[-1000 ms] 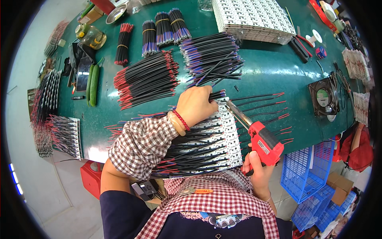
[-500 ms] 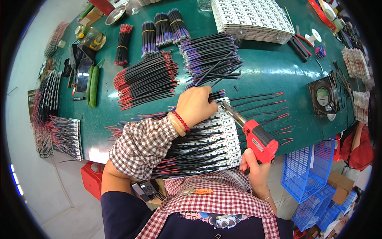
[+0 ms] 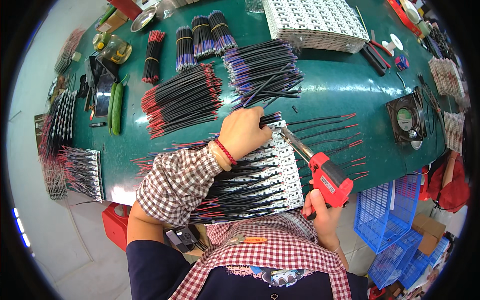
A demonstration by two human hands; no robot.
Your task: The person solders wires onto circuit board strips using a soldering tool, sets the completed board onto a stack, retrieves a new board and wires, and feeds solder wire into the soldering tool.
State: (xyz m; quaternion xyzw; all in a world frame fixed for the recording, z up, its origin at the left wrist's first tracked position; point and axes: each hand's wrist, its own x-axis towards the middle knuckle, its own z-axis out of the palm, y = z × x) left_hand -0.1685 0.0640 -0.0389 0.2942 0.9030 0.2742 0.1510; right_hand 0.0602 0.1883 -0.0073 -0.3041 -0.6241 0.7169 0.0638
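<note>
A white circuit board panel [image 3: 292,179] lies at the table's near edge, rows of black wires attached across it. My left hand [image 3: 245,131] is closed over the panel's far end, pinching black wires [image 3: 271,118] whose ends stick out past the fingers. Its fingertips hide the exact spot they press on. In my right hand [image 3: 322,215] is a red and black soldering gun [image 3: 327,177], fingers wrapped round its handle. The gun's metal tip points up and left, close to the panel's far right corner beside my left fingertips; whether it touches cannot be made out.
Beyond the panel lie a pile of red-ended black wires [image 3: 182,100] and a purple-ended pile [image 3: 262,70]. Banded wire bundles [image 3: 202,37] and a stack of white panels [image 3: 315,22] stand farther back. A square fan [image 3: 405,119] is at right, cucumbers [image 3: 117,109] at left.
The soldering gun has shifted slightly right, its tip drawing a little away from my left fingertips. My left hand stays almost in place.
</note>
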